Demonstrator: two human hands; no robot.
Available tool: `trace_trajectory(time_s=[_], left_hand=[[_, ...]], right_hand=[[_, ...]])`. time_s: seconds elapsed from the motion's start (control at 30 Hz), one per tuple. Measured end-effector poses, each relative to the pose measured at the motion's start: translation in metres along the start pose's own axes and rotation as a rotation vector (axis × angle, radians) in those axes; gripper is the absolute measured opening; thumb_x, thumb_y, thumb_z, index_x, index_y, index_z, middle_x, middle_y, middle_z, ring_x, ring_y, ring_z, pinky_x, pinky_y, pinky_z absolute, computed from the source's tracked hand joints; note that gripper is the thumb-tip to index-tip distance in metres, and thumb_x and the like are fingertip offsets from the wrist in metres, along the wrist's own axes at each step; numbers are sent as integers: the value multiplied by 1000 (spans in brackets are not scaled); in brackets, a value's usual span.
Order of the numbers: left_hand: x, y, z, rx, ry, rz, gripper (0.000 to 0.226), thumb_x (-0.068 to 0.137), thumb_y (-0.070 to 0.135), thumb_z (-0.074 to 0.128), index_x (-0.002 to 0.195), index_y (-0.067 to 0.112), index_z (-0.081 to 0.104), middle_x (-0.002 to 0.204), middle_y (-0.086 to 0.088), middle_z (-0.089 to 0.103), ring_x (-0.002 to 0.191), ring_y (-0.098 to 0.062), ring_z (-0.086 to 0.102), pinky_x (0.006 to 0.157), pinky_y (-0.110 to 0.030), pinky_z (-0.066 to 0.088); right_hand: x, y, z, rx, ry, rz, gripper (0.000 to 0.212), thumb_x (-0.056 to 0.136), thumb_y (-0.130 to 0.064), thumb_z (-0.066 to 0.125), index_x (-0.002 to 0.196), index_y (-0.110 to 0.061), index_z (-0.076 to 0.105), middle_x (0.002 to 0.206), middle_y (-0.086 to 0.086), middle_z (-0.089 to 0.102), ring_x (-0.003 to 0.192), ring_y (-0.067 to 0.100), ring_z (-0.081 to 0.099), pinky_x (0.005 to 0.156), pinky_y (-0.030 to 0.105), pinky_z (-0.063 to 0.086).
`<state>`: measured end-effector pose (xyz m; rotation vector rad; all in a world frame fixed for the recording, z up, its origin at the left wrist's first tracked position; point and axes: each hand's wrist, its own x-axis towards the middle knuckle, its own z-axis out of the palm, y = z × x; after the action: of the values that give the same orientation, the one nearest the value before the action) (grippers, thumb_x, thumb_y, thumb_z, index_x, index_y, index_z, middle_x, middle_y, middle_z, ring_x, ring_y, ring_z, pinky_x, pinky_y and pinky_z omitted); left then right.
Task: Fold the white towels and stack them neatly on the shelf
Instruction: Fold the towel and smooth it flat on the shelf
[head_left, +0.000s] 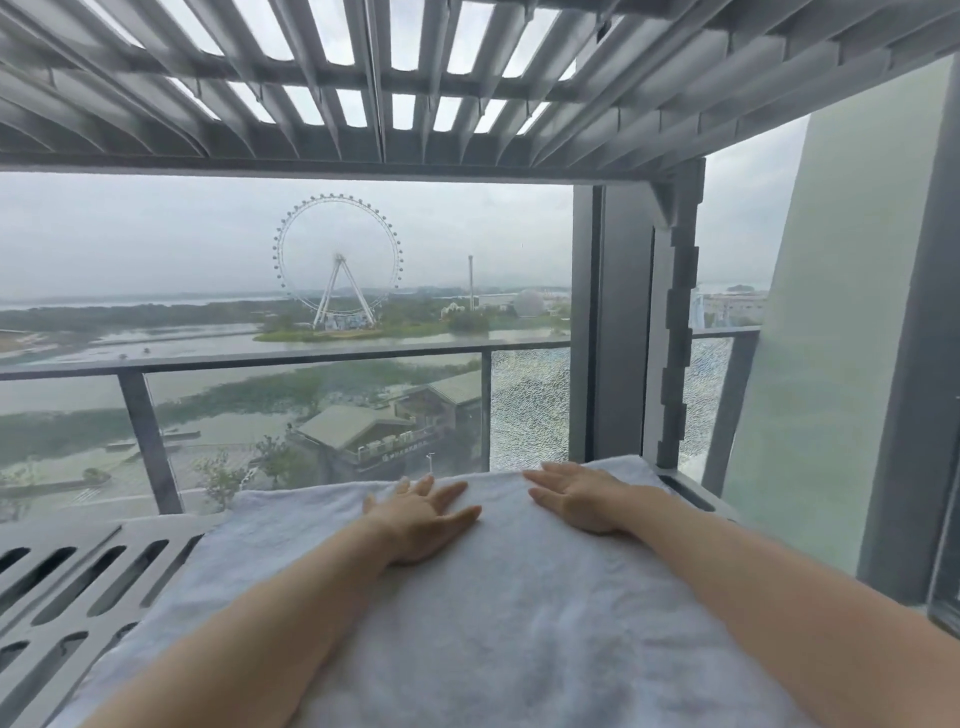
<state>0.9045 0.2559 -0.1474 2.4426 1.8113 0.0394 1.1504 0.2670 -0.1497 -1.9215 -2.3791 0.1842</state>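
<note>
So that the seemingly folded white towel (493, 623) beneath sits neat on the shelf (78, 571), we press left hand (423, 519) and right hand (576, 501) flat, grip apart.

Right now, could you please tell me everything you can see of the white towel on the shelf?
The white towel looks like soft terry cloth, slightly rumpled, spread flat on the right part of the grey slotted shelf. The left hand and right hand rest flat on its far end, fingers straight; both forearms stretch over it. Its layers cannot be counted.
</note>
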Motion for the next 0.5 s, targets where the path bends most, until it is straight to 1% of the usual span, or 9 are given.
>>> trace_trajectory(time_s=[0.1,0.13,0.2,0.27,0.37,0.43,0.5], left_hand=[[2,-1,0,6,5,-8,66,83,76,17,143,49,9,158,6,2,144,-22,0,112,-57,-1],[1,-2,0,3,9,-1,66,84,75,17,143,49,9,158,6,2,144,-22,0,112,-56,-1],[0,-8,0,-30,15,21,64,86,72,18,144,47,11,158,6,3,144,-20,0,113,-53,-1],[-3,-20,-2,-58,20,53,63,88,70,19,145,44,14,158,5,5,144,-18,2,115,-48,0],[-12,-50,-6,-47,8,69,64,88,69,19,146,42,13,158,6,5,144,-15,3,117,-41,1],[-19,-68,-7,-12,6,74,66,88,69,17,146,40,12,157,8,4,144,-13,3,117,-39,1],[-25,-72,-7,4,61,106,69,87,68,13,147,35,15,157,9,9,143,-9,5,117,-37,3]], right_hand=[[8,-13,2,22,-5,-11,60,91,-62,12,146,-36,13,157,-6,4,144,16,0,116,47,2],[9,-17,4,53,-5,-51,60,92,-61,13,146,-36,14,157,-7,5,144,15,0,116,46,1],[7,-14,6,90,-10,-124,55,93,-59,17,144,-38,18,156,-10,9,143,10,2,116,37,-1],[3,-1,3,91,-14,-105,53,95,-56,19,144,-38,18,156,-10,9,143,9,2,115,32,-2],[0,6,-4,58,-4,-49,57,95,-55,21,146,-31,17,157,-7,6,143,10,1,117,34,1],[-2,-15,-3,100,23,-111,59,94,-56,25,146,-27,21,156,-9,9,143,8,4,117,33,3],[0,-44,4,139,20,-229,59,93,-57,29,144,-28,27,155,-10,13,142,6,10,116,30,5]])
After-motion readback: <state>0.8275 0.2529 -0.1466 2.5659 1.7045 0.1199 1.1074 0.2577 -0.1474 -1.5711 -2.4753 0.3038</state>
